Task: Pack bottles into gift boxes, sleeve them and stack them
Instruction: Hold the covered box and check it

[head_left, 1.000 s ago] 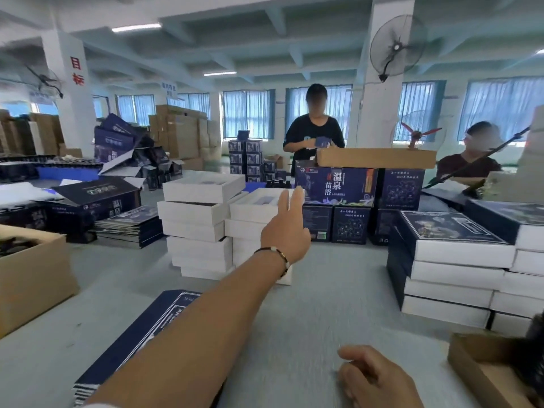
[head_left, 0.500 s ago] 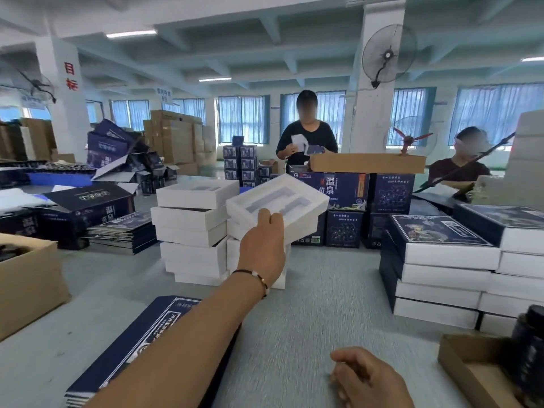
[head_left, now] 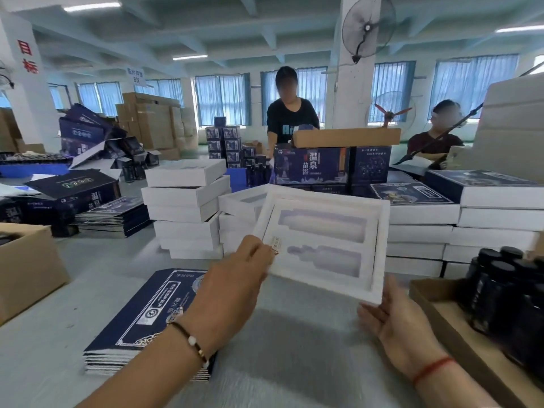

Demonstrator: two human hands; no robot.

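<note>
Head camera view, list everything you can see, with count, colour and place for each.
White foam-lined gift box tray: one, white, held mid-air, centre.
Stacks of white trays: two, white, behind it.
Flat navy printed sleeves: one pile, navy, near left.
Dark capped bottles: several, black, right, in brown cardboard tray.
Sleeved navy-topped boxes: stacks, right.
Brown carton: one, far left.
Grey table: one.
Two people: opposite.
Left hand: grips tray's left edge.
Right hand: open, beneath tray's near corner.

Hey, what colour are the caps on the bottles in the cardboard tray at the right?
Black, like the dark bottles themselves; the head view shows them.
</note>
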